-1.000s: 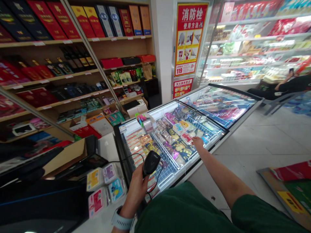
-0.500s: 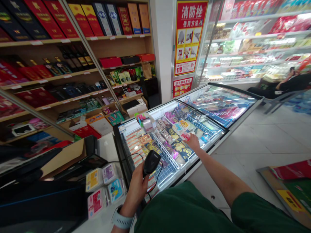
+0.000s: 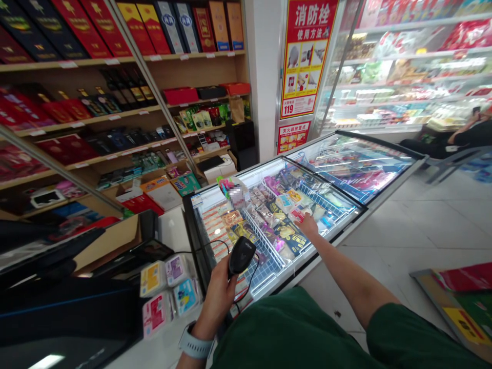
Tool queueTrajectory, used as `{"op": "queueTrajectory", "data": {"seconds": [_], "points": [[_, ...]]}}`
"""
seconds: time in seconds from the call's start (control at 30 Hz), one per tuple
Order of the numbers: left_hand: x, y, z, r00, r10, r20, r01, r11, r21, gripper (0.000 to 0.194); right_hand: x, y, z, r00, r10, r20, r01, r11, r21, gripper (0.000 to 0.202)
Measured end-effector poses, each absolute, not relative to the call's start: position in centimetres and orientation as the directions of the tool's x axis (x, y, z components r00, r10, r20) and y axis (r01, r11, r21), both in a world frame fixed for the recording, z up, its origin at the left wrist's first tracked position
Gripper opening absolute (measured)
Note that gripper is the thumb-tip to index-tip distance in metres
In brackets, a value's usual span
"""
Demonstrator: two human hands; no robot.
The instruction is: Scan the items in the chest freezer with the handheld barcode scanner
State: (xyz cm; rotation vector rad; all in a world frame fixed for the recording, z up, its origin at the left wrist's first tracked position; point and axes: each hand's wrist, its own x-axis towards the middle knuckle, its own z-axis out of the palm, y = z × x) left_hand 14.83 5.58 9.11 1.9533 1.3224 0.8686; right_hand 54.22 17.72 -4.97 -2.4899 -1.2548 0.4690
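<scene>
My left hand (image 3: 222,292) is wrapped round the handle of a black barcode scanner (image 3: 242,255), held over the near left corner of the chest freezer. My right hand (image 3: 308,225) reaches over the freezer's glass top (image 3: 265,287), its fingers at a small pack with a red label (image 3: 297,214). Whether the fingers grip this pack is too small to tell. Beside it lie a blue-labelled pack (image 3: 285,202) and a yellow-labelled pack (image 3: 294,195). Four-sided tubs, among them a yellow one (image 3: 151,278) and a red one (image 3: 154,313), stand stacked on the white counter at left.
Dark equipment (image 3: 69,312) and an open cardboard box (image 3: 109,241) occupy the left. The scanner's cable (image 3: 251,277) hangs by my left wrist. Shelves of boxes and bottles (image 3: 157,110) stand behind. A seated person (image 3: 469,128) is at far right, and a low display (image 3: 457,302) stands at lower right.
The view has shifted slightly, so the surroundings appear a little further right. My left hand still holds the scanner, and my right hand remains at the red-labelled pack.
</scene>
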Motion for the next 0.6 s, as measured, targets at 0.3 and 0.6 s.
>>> {"op": "queueTrajectory", "data": {"seconds": [0.3, 0.6], "points": [[14.5, 5.5, 8.4, 0.29, 0.942, 0.168, 0.542, -0.306, 0.782, 0.047, 54.2, 17.4, -5.7, 0.572, 0.819, -0.042, 0.738, -0.537, -0.408, 0.085], [14.3, 5.4, 8.1, 0.284, 0.943, 0.177, 0.552, -0.311, 0.774, 0.05, 54.0, 16.7, -6.4, 0.509, 0.835, 0.206, 0.827, -0.409, -0.384, 0.068]]}}
